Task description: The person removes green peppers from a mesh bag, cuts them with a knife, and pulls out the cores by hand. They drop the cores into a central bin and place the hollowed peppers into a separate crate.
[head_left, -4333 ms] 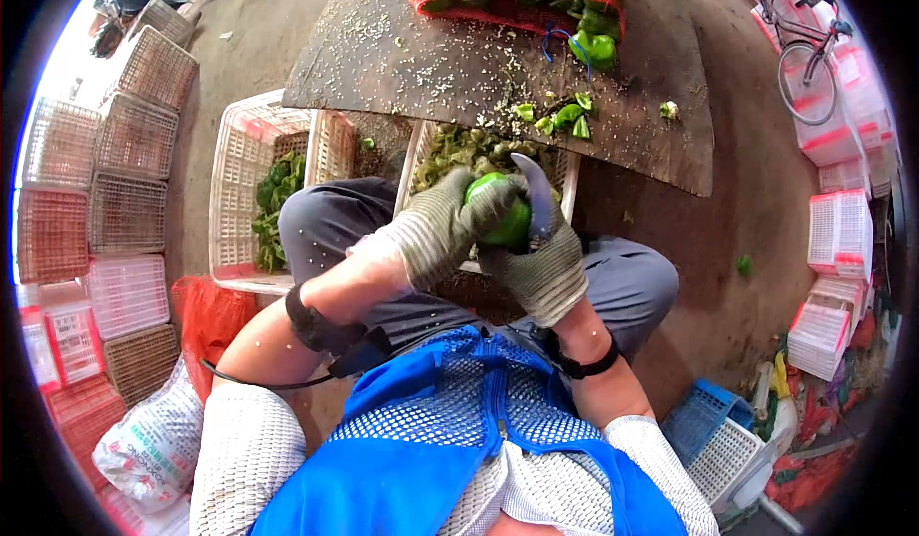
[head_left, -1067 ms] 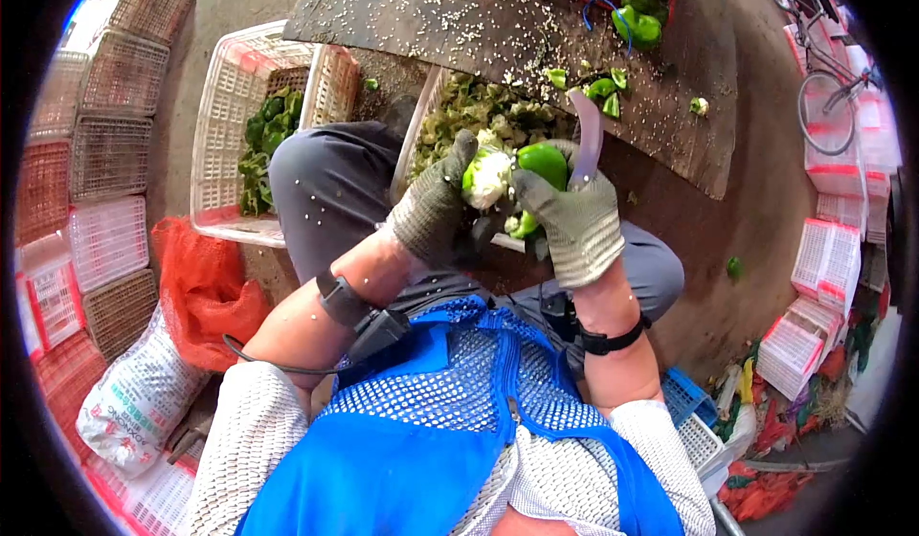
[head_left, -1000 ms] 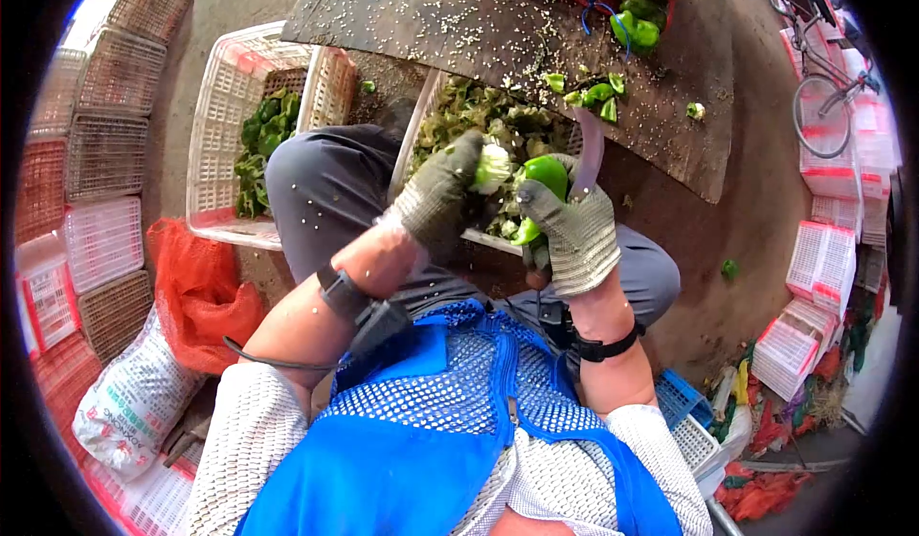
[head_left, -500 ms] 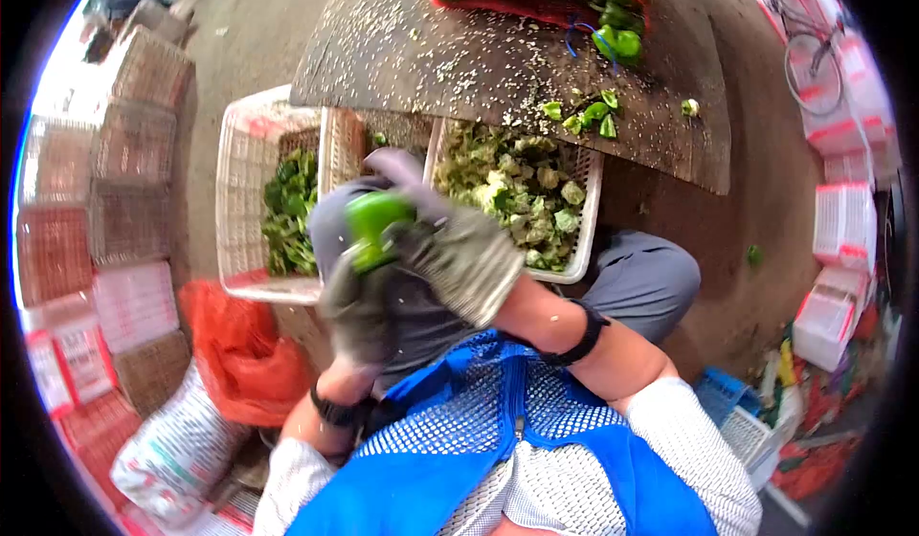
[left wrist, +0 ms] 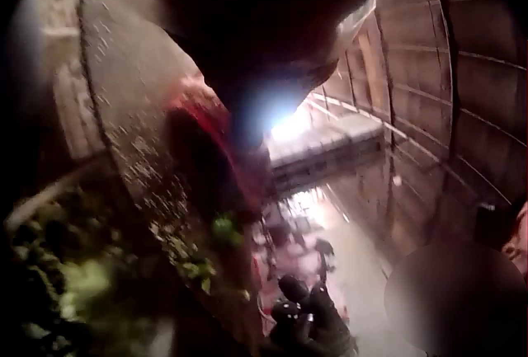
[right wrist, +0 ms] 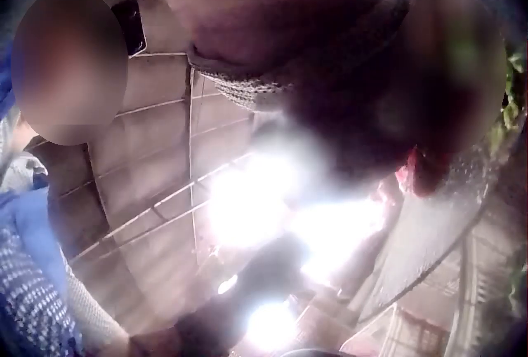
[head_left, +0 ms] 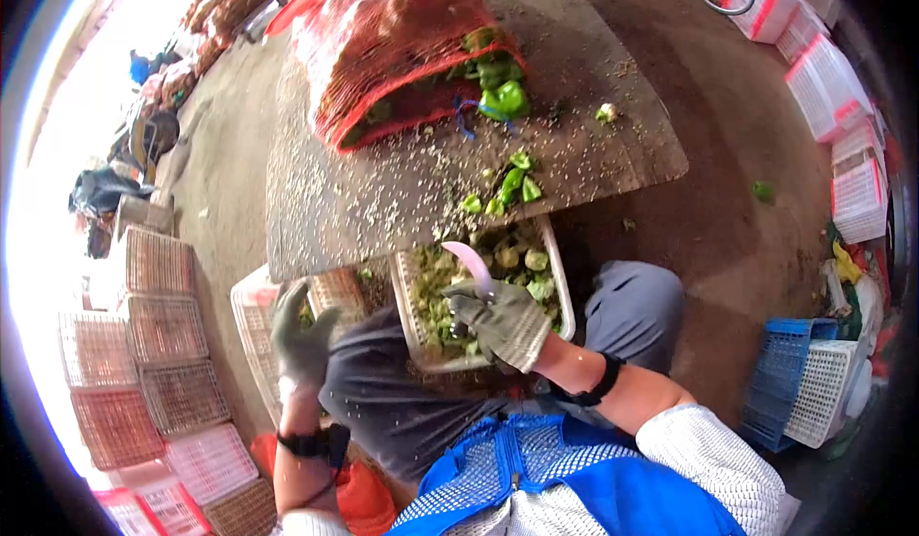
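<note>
Over the left crate (head_left: 251,314), the gloved left hand (head_left: 304,337) is raised with its thumb spread and nothing visible in its grasp. The gloved right hand (head_left: 504,323) grips a tool with a curved, pale purple blade (head_left: 469,261), above the middle crate (head_left: 566,318). Pale cores and green scraps (head_left: 538,260) lie in that crate. Green is barely visible in the left crate, which the hand and board partly cover. Both wrist views are dark and blurred; the fingers cannot be made out there.
A seed-strewn board (head_left: 593,158) bears an open red mesh bag (head_left: 392,43), a green pepper (head_left: 506,102) at its mouth and cut green pieces (head_left: 513,184). Stacked crates (head_left: 168,330) stand at left. A blue crate (head_left: 777,373) is at lower right.
The hands have parted: the left has moved left and let go, the right has moved back right with the blade. The green pepper they held is out of them. The head view has shifted.
</note>
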